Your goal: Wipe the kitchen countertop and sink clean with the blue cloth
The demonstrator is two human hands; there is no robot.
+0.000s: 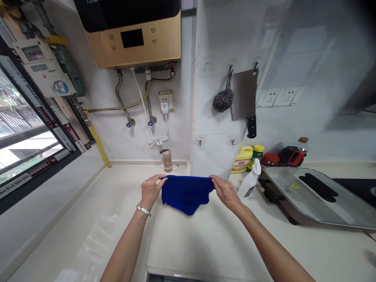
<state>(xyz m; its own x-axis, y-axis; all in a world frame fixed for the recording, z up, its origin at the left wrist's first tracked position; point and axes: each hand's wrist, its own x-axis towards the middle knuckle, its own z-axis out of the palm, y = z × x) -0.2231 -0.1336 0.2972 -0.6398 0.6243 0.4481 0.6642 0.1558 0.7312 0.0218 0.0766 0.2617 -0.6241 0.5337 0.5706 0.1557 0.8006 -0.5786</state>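
A dark blue cloth (188,194) is stretched between my two hands above the pale counter. My left hand (151,191) pinches its upper left corner between thumb and fingers. At the upper right corner, my right hand (225,191) grips the cloth the same way. The top edge runs taut and nearly level, while the lower part hangs down to an uneven point. Behind the cloth stands a clear brownish bottle (167,160) near the wall. Just right of my right hand is a white spray bottle (249,180).
An electric pan with a glass lid (323,196) takes up the right of the counter (182,246). Behind it are a yellow detergent jug (242,159) and several jars. A cleaver (244,94) and a steel scrubber (223,100) hang on the wall. A water heater (135,43) is mounted above.
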